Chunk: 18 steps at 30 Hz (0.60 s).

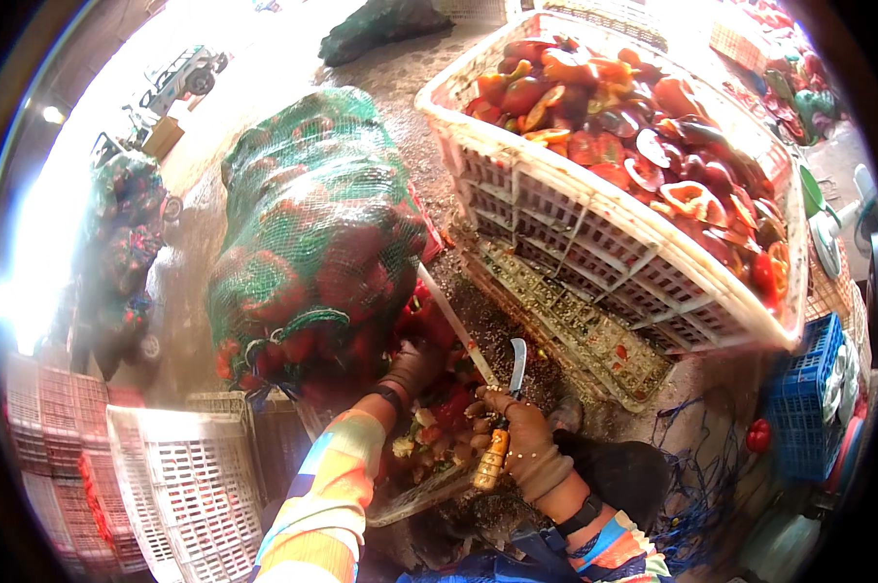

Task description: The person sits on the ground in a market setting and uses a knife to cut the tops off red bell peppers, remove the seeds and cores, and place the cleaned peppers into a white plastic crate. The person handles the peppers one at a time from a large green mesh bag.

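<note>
My right hand [528, 442] is closed around a knife whose yellow-brown handle [492, 461] sticks out below the fist. Its short, curved blade [518, 365] points up and away from me. My left hand [415, 366] reaches in among red peppers [427, 319] at the foot of a big green net sack [317, 223]; its fingers are blurred and partly hidden there. The sack bulges with red peppers. Below and between my hands lie pepper pieces and pale cores [425, 428] in a container with a light rim [458, 325].
A large white crate [575, 199] heaped with cut red peppers stands at the right, beside a seed-strewn tray [594, 335]. White crates [186, 476] are at the lower left. A blue crate [806, 403] and tangled blue strings [696, 486] are at the right.
</note>
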Available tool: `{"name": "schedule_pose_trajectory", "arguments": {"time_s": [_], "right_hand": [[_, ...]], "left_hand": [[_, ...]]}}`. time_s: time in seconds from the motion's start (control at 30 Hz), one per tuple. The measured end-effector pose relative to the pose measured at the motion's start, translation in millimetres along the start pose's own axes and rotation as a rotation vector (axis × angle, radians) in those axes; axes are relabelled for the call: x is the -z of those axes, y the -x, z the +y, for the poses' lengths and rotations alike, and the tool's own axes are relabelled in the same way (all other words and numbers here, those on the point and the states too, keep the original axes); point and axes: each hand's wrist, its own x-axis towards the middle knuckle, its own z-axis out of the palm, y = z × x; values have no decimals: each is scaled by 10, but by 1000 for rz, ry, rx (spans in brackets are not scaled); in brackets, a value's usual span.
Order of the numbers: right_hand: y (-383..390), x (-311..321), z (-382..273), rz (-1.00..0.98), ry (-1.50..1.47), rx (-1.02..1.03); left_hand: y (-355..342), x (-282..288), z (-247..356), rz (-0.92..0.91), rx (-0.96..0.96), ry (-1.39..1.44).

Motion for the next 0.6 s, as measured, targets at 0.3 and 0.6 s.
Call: {"name": "schedule_pose_trajectory", "arguments": {"time_s": [0.3,0.6], "right_hand": [[119,57,137,-2,234,130],[785,-530,657,-458,408,405]], "left_hand": [[1258,960,-285,195,128,1563],[2768,1722,-177,677,-132,2351]]}}
